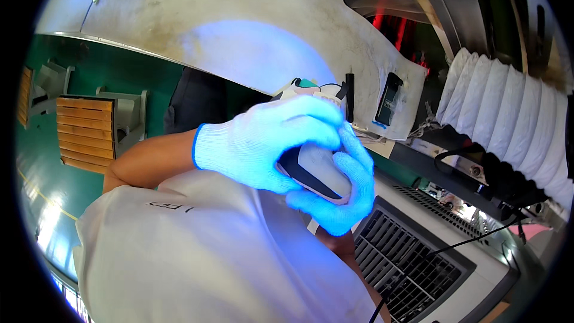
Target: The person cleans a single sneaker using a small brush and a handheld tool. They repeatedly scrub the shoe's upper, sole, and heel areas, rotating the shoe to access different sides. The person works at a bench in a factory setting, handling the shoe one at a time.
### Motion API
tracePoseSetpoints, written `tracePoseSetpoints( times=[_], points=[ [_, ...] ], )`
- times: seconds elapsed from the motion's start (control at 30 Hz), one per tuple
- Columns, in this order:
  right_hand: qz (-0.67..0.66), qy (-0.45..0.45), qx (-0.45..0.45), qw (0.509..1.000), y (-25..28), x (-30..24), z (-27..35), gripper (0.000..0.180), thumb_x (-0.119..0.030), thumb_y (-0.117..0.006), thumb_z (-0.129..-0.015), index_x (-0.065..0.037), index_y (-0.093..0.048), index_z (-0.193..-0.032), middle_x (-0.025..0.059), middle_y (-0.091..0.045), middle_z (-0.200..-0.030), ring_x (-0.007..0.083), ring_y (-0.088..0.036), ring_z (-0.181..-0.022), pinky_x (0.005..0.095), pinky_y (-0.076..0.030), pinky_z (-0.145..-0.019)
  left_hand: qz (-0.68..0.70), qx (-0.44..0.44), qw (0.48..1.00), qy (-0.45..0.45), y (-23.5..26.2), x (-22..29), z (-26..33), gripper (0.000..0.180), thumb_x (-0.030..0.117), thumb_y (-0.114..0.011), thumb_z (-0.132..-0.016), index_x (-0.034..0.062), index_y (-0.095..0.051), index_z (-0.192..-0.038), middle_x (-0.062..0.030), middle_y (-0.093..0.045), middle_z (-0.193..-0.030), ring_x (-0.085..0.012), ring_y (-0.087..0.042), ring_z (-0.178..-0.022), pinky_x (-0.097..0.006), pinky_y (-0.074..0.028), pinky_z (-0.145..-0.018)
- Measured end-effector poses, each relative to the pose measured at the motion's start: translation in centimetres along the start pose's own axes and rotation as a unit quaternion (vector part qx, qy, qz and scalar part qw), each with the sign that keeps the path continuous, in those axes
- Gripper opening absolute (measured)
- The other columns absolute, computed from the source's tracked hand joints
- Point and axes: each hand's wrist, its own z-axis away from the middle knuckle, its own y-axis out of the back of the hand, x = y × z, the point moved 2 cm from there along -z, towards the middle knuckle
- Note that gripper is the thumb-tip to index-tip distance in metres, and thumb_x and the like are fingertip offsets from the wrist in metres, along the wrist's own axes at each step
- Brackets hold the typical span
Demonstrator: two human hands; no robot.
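A grey, white and black shoe (323, 170) is held in front of my chest, its rounded end pointing down toward the lower right. My left hand (275, 137), in a white knit glove with a blue cuff edge, is wrapped over the middle of the shoe. My right hand (353, 188), also gloved, curls round the rounded end from the right and below. Above my left hand, part of the shoe's upper shows a bit of green. Blue light falls on both gloves, and the left hand hides much of the shoe.
A pale, stained worktable (251, 24) lies beyond my hands. On it are a dark flat object (389, 98) and a thin black rod (350, 97). A white ribbed hose (502, 113) hangs at right, above a grilled machine (412, 257). A slatted wooden seat (86, 131) stands left.
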Motion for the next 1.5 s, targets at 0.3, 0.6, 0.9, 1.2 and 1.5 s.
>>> tracePoseSetpoints(
  times=[0.3, 0.6, 0.9, 1.2, 1.5],
  points=[
    [0.087, -0.007, -0.083, 0.993, 0.3, -1.1, -1.3, 0.083, -0.015, -0.105, -0.079, 0.001, -0.063, -0.149, 0.0307, -0.068, -0.146, 0.0529, -0.064, -0.143, 0.0630, -0.056, -0.118, -0.046, 0.044, 0.991, 0.121, -1.1, -3.4, 4.6, 0.054, 0.036, -0.098, -0.066, 0.0092, -0.061, -0.094, -0.0116, -0.060, -0.095, -0.0349, -0.063, -0.087, -0.047, -0.053, -0.072],
    [0.072, 0.020, -0.018, 0.997, 0.3, 1.0, -1.1, 0.085, -0.021, -0.108, -0.074, -0.005, -0.068, -0.148, 0.0265, -0.067, -0.147, 0.0496, -0.069, -0.137, 0.0628, -0.060, -0.114, -0.022, 0.001, 0.991, -0.136, -0.6, -3.2, 0.6, 0.040, 0.031, -0.092, -0.063, 0.0156, -0.065, -0.088, -0.0059, -0.060, -0.093, -0.0295, -0.061, -0.078, -0.042, -0.050, -0.061],
    [-0.035, 0.062, 0.048, 0.996, 3.3, 4.8, 3.3, 0.067, -0.012, -0.105, -0.070, -0.009, -0.078, -0.131, 0.0252, -0.063, -0.152, 0.0479, -0.068, -0.137, 0.0670, -0.056, -0.117, 0.076, -0.114, 0.988, 0.067, -2.8, -3.5, -4.5, 0.048, 0.033, -0.097, -0.068, 0.0133, -0.067, -0.100, -0.0093, -0.064, -0.096, -0.0329, -0.071, -0.080, -0.047, -0.058, -0.069],
    [-0.045, -0.180, 0.164, 0.969, 1.4, 17.0, 5.9, 0.060, -0.021, -0.099, -0.081, 0.000, -0.075, -0.132, 0.0196, -0.077, -0.134, 0.0325, -0.075, -0.123, 0.0433, -0.061, -0.106, -0.260, -0.294, 0.916, 0.082, -5.2, -5.4, -9.4, 0.050, 0.011, -0.088, -0.078, 0.0074, -0.062, -0.120, -0.0148, -0.067, -0.116, -0.0406, -0.072, -0.098, -0.052, -0.060, -0.077],
    [0.141, -0.019, 0.097, 0.985, 1.3, 13.2, 2.7, 0.048, -0.013, -0.090, -0.085, -0.009, -0.074, -0.131, 0.0180, -0.069, -0.143, 0.0415, -0.065, -0.136, 0.0526, -0.057, -0.110, -0.188, -0.266, 0.932, 0.156, -5.0, -4.5, -8.1, 0.071, -0.003, -0.091, -0.079, 0.0095, -0.063, -0.143, -0.0125, -0.063, -0.131, -0.0313, -0.075, -0.109, -0.044, -0.064, -0.087]
  ],
)
